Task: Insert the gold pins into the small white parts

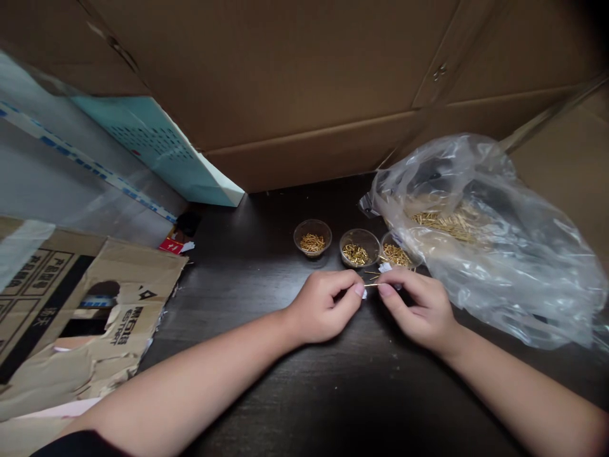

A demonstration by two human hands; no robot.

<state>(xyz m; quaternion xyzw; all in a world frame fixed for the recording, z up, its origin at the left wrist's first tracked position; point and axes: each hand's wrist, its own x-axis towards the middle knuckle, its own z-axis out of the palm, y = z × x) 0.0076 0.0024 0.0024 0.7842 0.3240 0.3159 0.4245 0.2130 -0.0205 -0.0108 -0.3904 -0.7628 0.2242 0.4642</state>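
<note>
The left hand (pixel 326 306) and right hand (pixel 415 311) meet at the centre of the view, neither clenched nor released, working together at the fingertips. The right thumb and fingers pinch a gold pin (pixel 372 285), which runs level toward the left hand. The left fingertips (pixel 358 291) pinch a white scrap (pixel 364 293) at the pin's far end, though the fingers partly hide how the two join. Another white scrap (pixel 384 268) sits just beyond the right hand, beside a few loose pins (pixel 372 275).

From the hands, three clear cups stand in a row on the dark tabletop (pixel 333 393). The first cup (pixel 313 231) is at 12 o'clock, and the second (pixel 360 236) and third (pixel 392 242) are toward 1 o'clock. Each cup holds a small heap of gold pins. At about 2 o'clock, a crumpled plastic bag (pixel 514 273) holds a larger bundle of pins (pixel 445 223) and touches the third cup.

At 9 o'clock lies a torn cardboard sheet (pixel 137 273) printed with black Chinese characters; a Latin word on it is too distorted to read with certainty. A small red-and-white packet (pixel 174 245) lies at about 10 o'clock, below a teal board (pixel 152 146) with rows of dark dots.
</note>
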